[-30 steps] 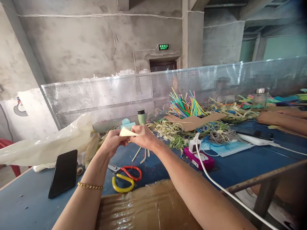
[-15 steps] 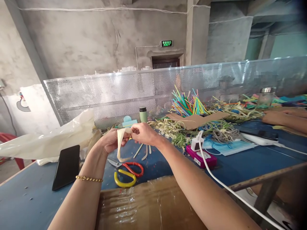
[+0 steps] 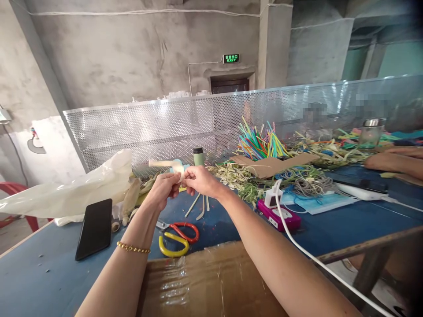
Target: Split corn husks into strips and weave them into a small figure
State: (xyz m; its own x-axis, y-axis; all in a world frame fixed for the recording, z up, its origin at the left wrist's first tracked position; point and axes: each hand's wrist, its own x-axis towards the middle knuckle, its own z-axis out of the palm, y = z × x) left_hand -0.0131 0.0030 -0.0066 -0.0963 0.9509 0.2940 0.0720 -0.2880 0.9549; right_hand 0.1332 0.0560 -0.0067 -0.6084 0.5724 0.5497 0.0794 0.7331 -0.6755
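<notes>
My left hand is closed around a pale cream strip, whose loose end sticks out to the left above the table. My right hand meets it with thumb and fingers pinched at the strip's other end; the exact grip is partly hidden. Just below the hands are several thin pale stems; whether they lie on the table or hang cannot be told. Scissors with one red and one yellow handle rest on the blue table, nearer to me.
A black phone and plastic sheeting lie left. Behind stand a green bottle and colourful stems. Right are dried leaves, a magenta power strip with white cable and another person's arm. Cardboard lies in front.
The cream strip's free end has swung from hanging down to pointing left, and my left hand has turned and shifted slightly right. My right hand stays close beside it.
</notes>
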